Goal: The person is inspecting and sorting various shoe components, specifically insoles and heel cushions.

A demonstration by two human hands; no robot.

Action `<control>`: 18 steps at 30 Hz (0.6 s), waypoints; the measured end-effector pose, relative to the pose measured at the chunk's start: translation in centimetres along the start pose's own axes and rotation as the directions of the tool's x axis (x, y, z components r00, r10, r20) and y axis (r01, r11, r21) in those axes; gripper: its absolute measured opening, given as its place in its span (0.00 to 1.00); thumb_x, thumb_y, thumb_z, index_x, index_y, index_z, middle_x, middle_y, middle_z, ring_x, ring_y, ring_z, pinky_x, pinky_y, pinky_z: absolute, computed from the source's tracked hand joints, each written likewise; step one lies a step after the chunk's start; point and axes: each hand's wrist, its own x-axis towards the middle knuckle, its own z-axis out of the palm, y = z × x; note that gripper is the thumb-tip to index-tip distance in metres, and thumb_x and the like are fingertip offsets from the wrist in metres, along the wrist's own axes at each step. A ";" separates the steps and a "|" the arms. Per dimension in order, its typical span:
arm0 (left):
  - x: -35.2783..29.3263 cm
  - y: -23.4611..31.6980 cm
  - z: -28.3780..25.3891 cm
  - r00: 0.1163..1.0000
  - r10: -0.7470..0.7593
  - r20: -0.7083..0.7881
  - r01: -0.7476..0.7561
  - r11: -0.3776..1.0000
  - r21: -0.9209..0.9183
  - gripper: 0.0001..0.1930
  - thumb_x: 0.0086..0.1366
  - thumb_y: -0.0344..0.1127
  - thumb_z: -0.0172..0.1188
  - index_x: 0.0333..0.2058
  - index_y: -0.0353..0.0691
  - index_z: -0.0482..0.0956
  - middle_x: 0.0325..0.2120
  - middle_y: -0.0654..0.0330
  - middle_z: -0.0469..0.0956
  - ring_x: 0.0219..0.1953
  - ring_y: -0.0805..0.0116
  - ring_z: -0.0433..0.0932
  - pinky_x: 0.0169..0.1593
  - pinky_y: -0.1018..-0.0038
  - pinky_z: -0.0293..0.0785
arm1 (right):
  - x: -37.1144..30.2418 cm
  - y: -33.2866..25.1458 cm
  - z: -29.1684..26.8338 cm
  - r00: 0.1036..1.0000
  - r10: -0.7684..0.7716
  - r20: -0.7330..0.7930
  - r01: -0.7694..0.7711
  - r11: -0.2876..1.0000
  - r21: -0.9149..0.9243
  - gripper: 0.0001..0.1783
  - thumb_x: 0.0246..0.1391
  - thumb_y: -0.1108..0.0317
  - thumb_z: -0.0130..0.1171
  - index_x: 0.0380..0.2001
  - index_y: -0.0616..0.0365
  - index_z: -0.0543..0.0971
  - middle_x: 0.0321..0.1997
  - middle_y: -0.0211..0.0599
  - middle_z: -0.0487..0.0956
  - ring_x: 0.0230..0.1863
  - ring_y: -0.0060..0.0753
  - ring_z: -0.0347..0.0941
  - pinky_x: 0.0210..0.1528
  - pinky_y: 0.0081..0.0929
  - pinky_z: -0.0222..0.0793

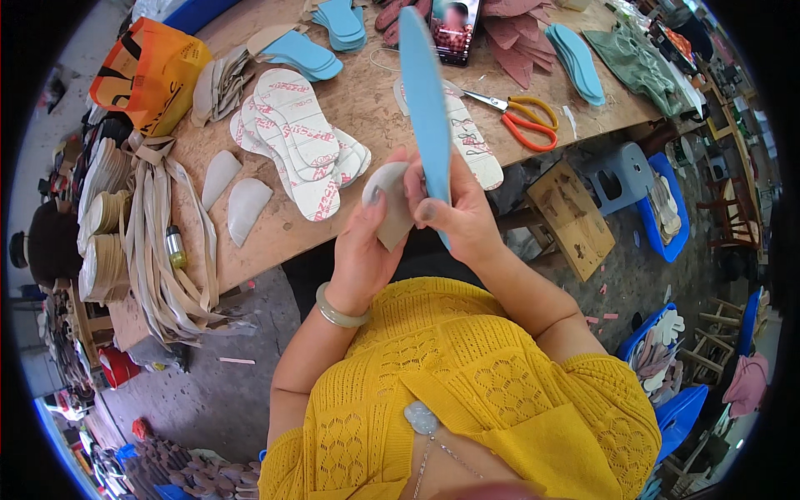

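My right hand (468, 218) grips a blue shoe insole (427, 96), held up nearly edge-on above the table's front edge. Between the thumb and fingers of my left hand (358, 250) is a small grey-beige rounded pad (388, 200), close beside the insole's lower end. The fingertips of both hands almost meet there, and whether the pad touches the insole I cannot tell. Two similar pale pads (248, 208) lie on the table to the left. Nearby is a spread pile of white insole shapes with red print (292, 133). More white pieces (477, 150) lie partly behind the raised insole.
Orange-handled scissors (529, 121) rest on the wooden table (358, 83) at right. Stacks of blue insoles (304, 54), a phone (456, 32) and dark red pieces (517, 37) sit farther back. Beige strips (158, 242) and an orange bag (150, 79) occupy the left; a stool (571, 217) stands right.
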 end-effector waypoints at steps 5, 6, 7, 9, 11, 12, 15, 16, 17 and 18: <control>0.1 -0.1 -1.8 0.997 0.032 0.066 -0.034 0.999 0.042 0.30 0.71 0.48 0.43 0.63 0.34 0.54 0.55 0.56 0.67 0.56 0.66 0.68 0.59 0.70 0.63 | 0.7 -0.5 0.7 1.000 0.020 0.020 -0.022 0.993 0.114 0.47 0.50 0.64 0.65 0.68 0.55 0.50 0.51 0.34 0.70 0.49 0.22 0.67 0.50 0.18 0.62; 0.3 0.0 -1.8 1.000 0.025 0.015 -0.025 0.999 0.020 0.30 0.71 0.48 0.42 0.63 0.34 0.54 0.56 0.55 0.67 0.58 0.64 0.67 0.60 0.68 0.62 | 0.7 -0.4 0.5 1.000 0.021 0.019 -0.023 0.993 0.114 0.47 0.50 0.64 0.65 0.68 0.55 0.50 0.51 0.34 0.70 0.49 0.22 0.67 0.50 0.18 0.62; 0.5 0.2 -1.7 0.999 0.017 -0.035 -0.017 1.000 -0.001 0.29 0.71 0.48 0.42 0.63 0.34 0.55 0.57 0.54 0.66 0.59 0.63 0.67 0.62 0.67 0.62 | 0.5 -0.3 0.2 0.999 0.044 -0.002 -0.043 0.991 0.126 0.47 0.51 0.63 0.64 0.68 0.57 0.50 0.55 0.37 0.69 0.53 0.26 0.66 0.54 0.21 0.61; 1.2 0.9 -1.7 0.998 0.019 -0.062 -0.021 0.999 -0.039 0.28 0.71 0.46 0.41 0.63 0.34 0.54 0.58 0.53 0.66 0.59 0.61 0.67 0.62 0.65 0.63 | 0.2 -0.4 -0.4 0.997 0.070 -0.020 -0.067 0.988 0.141 0.46 0.52 0.62 0.63 0.68 0.59 0.50 0.59 0.41 0.67 0.56 0.30 0.65 0.58 0.25 0.59; 1.8 1.6 -2.3 0.995 -0.004 -0.104 -0.007 0.994 -0.111 0.27 0.72 0.44 0.40 0.63 0.34 0.54 0.58 0.52 0.65 0.60 0.60 0.66 0.63 0.64 0.62 | 0.0 -0.7 -0.8 0.996 -0.030 -0.087 0.031 1.000 0.002 0.46 0.51 0.65 0.62 0.67 0.62 0.49 0.60 0.43 0.66 0.60 0.33 0.63 0.62 0.28 0.56; 1.9 1.9 -2.6 0.992 -0.002 -0.123 -0.016 0.990 -0.144 0.26 0.73 0.44 0.38 0.64 0.35 0.54 0.59 0.52 0.64 0.61 0.59 0.65 0.63 0.63 0.61 | -0.4 -1.1 -0.7 0.991 -0.046 -0.123 0.031 0.993 -0.117 0.44 0.49 0.68 0.63 0.66 0.64 0.54 0.61 0.43 0.67 0.61 0.33 0.63 0.62 0.28 0.56; 3.1 3.0 -2.4 0.999 0.016 -0.051 -0.029 0.967 -0.252 0.26 0.73 0.45 0.36 0.64 0.38 0.53 0.60 0.51 0.63 0.62 0.58 0.64 0.63 0.62 0.61 | -2.2 -1.1 -2.5 0.973 -0.195 -0.123 0.088 0.807 -0.584 0.41 0.47 0.71 0.65 0.63 0.65 0.60 0.61 0.43 0.68 0.61 0.33 0.63 0.62 0.28 0.56; 3.4 3.4 -2.3 0.997 0.025 -0.067 -0.041 0.968 -0.247 0.26 0.73 0.45 0.36 0.64 0.38 0.53 0.60 0.51 0.63 0.62 0.58 0.64 0.63 0.62 0.61 | -2.7 -0.8 -2.8 0.949 -0.265 -0.168 0.120 0.800 -0.588 0.38 0.45 0.70 0.66 0.60 0.66 0.64 0.61 0.45 0.68 0.62 0.34 0.63 0.63 0.28 0.55; 3.8 3.8 -2.0 0.998 0.065 -0.005 -0.065 0.978 -0.200 0.26 0.73 0.46 0.36 0.65 0.38 0.52 0.61 0.51 0.62 0.62 0.58 0.64 0.64 0.62 0.61 | -3.1 -1.1 -2.8 0.927 -0.323 -0.193 0.125 0.748 -0.652 0.38 0.43 0.70 0.68 0.58 0.66 0.66 0.57 0.45 0.71 0.56 0.35 0.68 0.58 0.28 0.60; 4.2 4.1 -1.6 0.993 0.093 0.067 -0.082 0.984 -0.160 0.27 0.74 0.46 0.35 0.65 0.39 0.51 0.61 0.51 0.61 0.62 0.57 0.63 0.64 0.62 0.60 | -3.9 -1.9 -2.9 0.922 -0.332 -0.196 0.084 0.670 -0.738 0.37 0.42 0.71 0.69 0.57 0.66 0.67 0.51 0.45 0.73 0.51 0.35 0.70 0.54 0.27 0.63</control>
